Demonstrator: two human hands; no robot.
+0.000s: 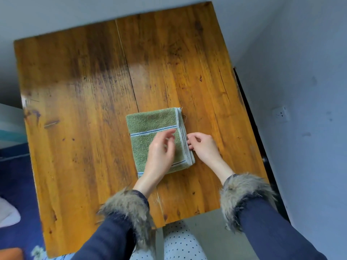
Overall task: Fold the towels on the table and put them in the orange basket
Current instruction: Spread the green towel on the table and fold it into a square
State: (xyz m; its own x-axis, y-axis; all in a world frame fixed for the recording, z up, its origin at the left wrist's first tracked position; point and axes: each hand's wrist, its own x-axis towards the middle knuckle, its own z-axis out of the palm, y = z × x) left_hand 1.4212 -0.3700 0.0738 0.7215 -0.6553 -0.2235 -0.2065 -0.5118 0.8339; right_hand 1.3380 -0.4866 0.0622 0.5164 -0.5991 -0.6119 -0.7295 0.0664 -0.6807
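A green towel (pixel 148 128) with blue and white stripes lies folded into a small rectangle on the wooden table (pixel 84 91), near its front middle. My left hand (pixel 161 152) hovers over the towel's right half with fingers loosely bent and holds nothing. My right hand (pixel 203 147) sits at the towel's right edge, its curled fingertips touching the stacked white hems there. An orange corner, possibly the basket (pixel 10 253), shows at the bottom left, mostly out of frame.
Grey walls stand beyond the table's far and right sides, with a wall socket (pixel 281 114) at the right. A blue patterned cover (pixel 15 184) and a white cloth (pixel 7 214) lie to the left of the table.
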